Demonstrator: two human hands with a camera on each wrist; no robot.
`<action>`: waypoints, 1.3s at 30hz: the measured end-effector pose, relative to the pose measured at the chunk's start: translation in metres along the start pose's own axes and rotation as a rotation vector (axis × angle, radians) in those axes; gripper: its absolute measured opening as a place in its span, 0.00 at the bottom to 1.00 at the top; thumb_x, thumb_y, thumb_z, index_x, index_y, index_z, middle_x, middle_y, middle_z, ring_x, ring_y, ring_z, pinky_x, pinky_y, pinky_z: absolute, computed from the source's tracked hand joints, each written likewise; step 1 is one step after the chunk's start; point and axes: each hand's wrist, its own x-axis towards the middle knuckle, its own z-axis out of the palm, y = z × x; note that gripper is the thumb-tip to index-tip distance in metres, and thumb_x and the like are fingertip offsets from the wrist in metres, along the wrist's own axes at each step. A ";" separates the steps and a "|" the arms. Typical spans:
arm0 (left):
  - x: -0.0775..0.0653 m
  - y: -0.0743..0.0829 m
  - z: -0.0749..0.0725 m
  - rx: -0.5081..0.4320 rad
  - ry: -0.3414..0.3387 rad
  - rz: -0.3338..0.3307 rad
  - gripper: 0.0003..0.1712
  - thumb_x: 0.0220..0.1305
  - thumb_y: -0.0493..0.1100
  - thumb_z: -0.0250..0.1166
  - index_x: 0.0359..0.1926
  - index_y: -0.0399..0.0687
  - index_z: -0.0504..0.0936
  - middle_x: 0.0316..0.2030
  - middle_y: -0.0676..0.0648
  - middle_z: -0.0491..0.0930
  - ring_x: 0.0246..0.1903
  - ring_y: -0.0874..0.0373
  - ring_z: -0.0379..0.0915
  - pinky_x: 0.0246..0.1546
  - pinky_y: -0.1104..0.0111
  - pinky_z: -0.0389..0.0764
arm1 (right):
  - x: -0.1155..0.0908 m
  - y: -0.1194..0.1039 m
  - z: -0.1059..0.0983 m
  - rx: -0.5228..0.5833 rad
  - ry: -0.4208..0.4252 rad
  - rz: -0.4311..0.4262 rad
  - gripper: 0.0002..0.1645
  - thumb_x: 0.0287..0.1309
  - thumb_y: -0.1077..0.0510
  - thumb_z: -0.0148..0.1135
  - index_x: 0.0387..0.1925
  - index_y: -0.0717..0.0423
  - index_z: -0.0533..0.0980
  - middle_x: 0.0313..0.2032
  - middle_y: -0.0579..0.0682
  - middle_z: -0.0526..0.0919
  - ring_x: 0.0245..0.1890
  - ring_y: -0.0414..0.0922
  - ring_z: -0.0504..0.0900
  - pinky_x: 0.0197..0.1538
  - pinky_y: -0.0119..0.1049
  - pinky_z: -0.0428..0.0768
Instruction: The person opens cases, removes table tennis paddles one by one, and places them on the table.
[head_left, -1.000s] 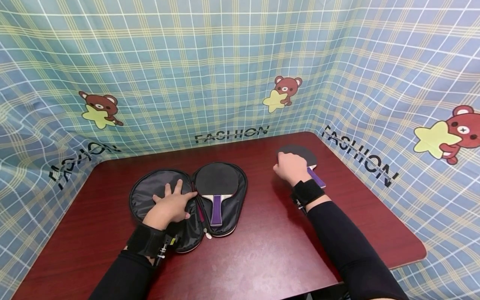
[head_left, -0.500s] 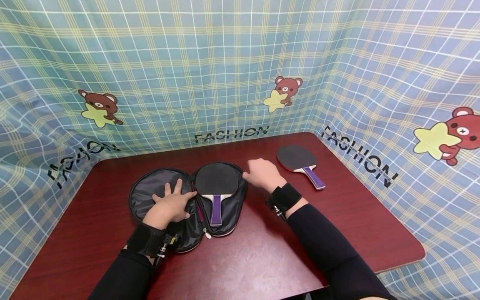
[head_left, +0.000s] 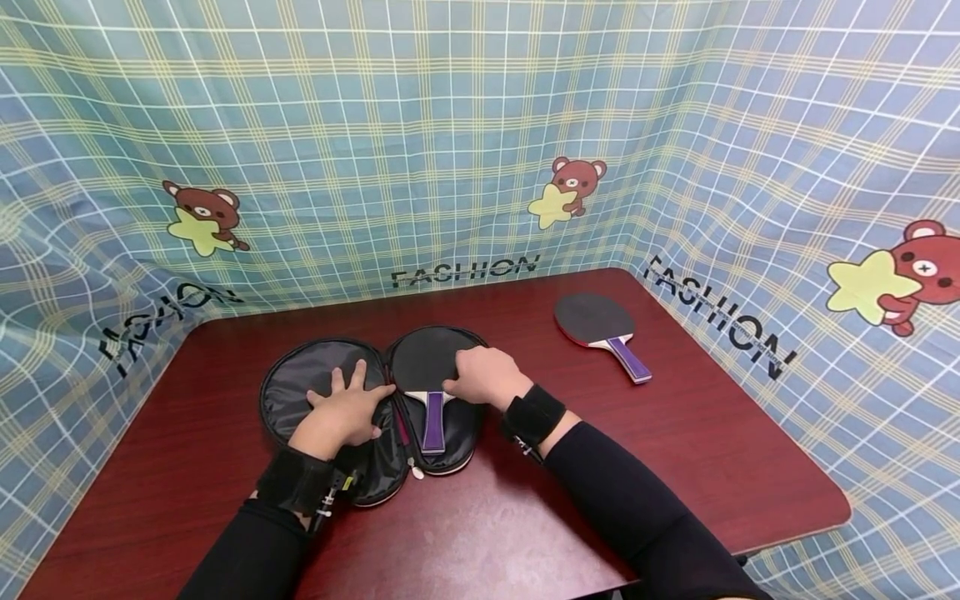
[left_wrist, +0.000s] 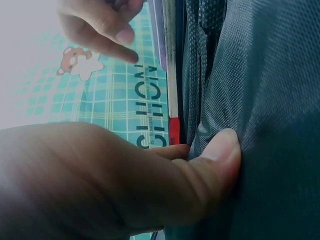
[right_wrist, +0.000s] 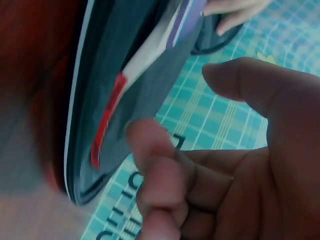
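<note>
A black zip case (head_left: 315,367) lies unfolded on the table, its two halves side by side. In its right half rests a table tennis bat (head_left: 423,354) with a black face and purple handle. My left hand (head_left: 341,417) rests with spread fingers on the left half; in the left wrist view its thumb (left_wrist: 220,155) presses the fabric. My right hand (head_left: 486,375) is over the right side of that bat, covering part of its face. In the right wrist view its fingers (right_wrist: 155,155) are bent, the thumb stands apart, and nothing is between them.
A second table tennis bat (head_left: 594,318), also black with a purple handle, lies at the table's back right. The zip pull (head_left: 416,470) hangs at the case's near edge. A checked cloth (head_left: 450,150) surrounds the dark red table (head_left: 675,467) at the back and sides.
My right hand has moved left from beside the second bat to over the bat in the case. My left hand has stayed on the case.
</note>
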 end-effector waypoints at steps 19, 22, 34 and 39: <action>0.003 0.002 0.001 -0.005 -0.017 -0.014 0.39 0.53 0.51 0.63 0.65 0.66 0.56 0.66 0.36 0.27 0.60 0.31 0.22 0.42 0.29 0.38 | -0.007 -0.024 0.020 -0.101 -0.055 -0.036 0.35 0.42 0.28 0.50 0.38 0.52 0.74 0.26 0.44 0.73 0.19 0.41 0.71 0.17 0.37 0.69; 0.003 0.002 0.001 -0.009 -0.019 -0.011 0.39 0.53 0.50 0.64 0.65 0.65 0.56 0.66 0.36 0.28 0.60 0.31 0.22 0.42 0.29 0.38 | -0.006 -0.024 0.022 -0.092 -0.061 -0.026 0.37 0.43 0.30 0.51 0.44 0.54 0.72 0.29 0.45 0.75 0.22 0.41 0.73 0.20 0.37 0.71; 0.005 0.001 0.002 -0.016 -0.003 -0.006 0.40 0.51 0.50 0.65 0.65 0.65 0.58 0.65 0.35 0.29 0.60 0.29 0.23 0.42 0.29 0.38 | -0.005 -0.025 0.027 -0.088 -0.039 -0.041 0.38 0.46 0.35 0.55 0.52 0.56 0.67 0.27 0.45 0.76 0.20 0.41 0.72 0.19 0.36 0.70; 0.006 0.004 0.002 0.000 -0.006 -0.008 0.40 0.51 0.50 0.65 0.65 0.66 0.57 0.65 0.35 0.28 0.60 0.30 0.23 0.42 0.29 0.39 | -0.009 -0.019 0.026 -0.067 -0.019 -0.076 0.34 0.48 0.41 0.56 0.53 0.56 0.67 0.25 0.46 0.75 0.19 0.41 0.72 0.19 0.36 0.70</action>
